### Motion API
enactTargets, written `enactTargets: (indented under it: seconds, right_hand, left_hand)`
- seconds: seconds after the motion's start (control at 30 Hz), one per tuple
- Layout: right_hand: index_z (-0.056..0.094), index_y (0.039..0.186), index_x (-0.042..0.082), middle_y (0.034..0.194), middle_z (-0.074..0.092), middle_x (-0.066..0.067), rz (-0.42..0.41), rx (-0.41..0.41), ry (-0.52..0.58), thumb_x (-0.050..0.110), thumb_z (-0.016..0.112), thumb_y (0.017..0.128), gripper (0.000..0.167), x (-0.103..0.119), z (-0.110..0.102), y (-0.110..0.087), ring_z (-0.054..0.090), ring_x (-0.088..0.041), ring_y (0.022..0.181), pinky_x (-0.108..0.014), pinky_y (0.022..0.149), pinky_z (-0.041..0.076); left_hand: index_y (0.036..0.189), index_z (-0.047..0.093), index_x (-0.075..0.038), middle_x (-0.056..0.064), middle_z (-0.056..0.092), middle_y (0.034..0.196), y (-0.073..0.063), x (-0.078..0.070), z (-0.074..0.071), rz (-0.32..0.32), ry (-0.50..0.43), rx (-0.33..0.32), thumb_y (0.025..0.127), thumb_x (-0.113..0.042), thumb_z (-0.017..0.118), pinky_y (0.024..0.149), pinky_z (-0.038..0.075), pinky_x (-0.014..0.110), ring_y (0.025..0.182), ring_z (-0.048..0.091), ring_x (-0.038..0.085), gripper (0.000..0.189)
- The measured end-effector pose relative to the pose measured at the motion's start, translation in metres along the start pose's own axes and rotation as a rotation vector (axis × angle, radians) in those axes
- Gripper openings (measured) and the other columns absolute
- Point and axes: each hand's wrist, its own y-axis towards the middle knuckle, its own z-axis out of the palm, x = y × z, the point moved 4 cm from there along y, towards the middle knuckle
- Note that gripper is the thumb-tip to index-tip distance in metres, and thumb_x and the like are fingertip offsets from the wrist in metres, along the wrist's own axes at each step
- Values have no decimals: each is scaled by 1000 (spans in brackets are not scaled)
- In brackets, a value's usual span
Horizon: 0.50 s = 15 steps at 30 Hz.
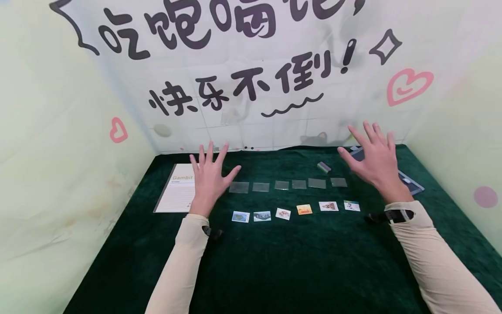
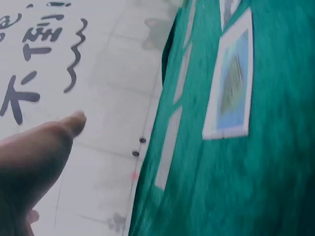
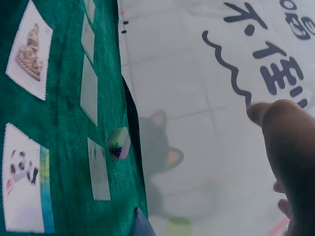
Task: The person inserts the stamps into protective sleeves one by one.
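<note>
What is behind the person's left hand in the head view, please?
Behind the left hand is a white notebook; its left side shows "Gambit" above ruled lines. The hand covers much of its right edge, so any printing there cannot be seen.

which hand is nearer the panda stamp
Right. In the head view, the right hand is raised just beyond and to the right of the panda stamp; the left hand is well off to the stamp's left, overlapping the notebook.
</note>
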Motion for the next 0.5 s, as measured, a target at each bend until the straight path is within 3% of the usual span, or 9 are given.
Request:
enactTargets:
  seconds: [0.13, 0.23, 0.37, 0.5]
  right_hand:
    - [66, 145, 13, 162, 49, -26, -48, 76, 91, 49, 64, 107, 52, 0, -3, -8, 40, -50, 150, -78, 119, 34]
    - [75, 127, 12, 134, 68, -20, -99, 209, 155, 36, 71, 106, 31, -5, 2, -16, 60, -41, 122, -63, 97, 54]
    - [78, 116, 18, 109, 75, -3, -152, 440, 244, 27, 75, 104, 15, -17, 14, -26, 65, -18, 94, -32, 78, 55]
    - [79, 112, 19, 105, 76, 2, -147, 654, 356, 24, 73, 105, 10, -27, 26, -36, 63, -8, 87, -24, 76, 52]
  left_hand:
    - [164, 46, -26, 21, 39, 173, -1, -21, -3, 77, -61, -37, 105, -55, 67, 130, 30, 69, 161, 35, 47, 70]
    - [158, 54, -20, 17, 51, 166, -4, -43, -2, 148, -93, -32, 106, -44, 69, 127, 42, 61, 154, 48, 39, 60]
    - [153, 59, -18, 9, 62, 157, -7, -78, 4, 246, -119, 52, 107, -40, 69, 122, 50, 50, 147, 57, 29, 52]
    - [153, 60, -18, 5, 66, 153, -6, -111, 17, 344, -145, 185, 109, -40, 66, 122, 50, 46, 145, 59, 23, 50]
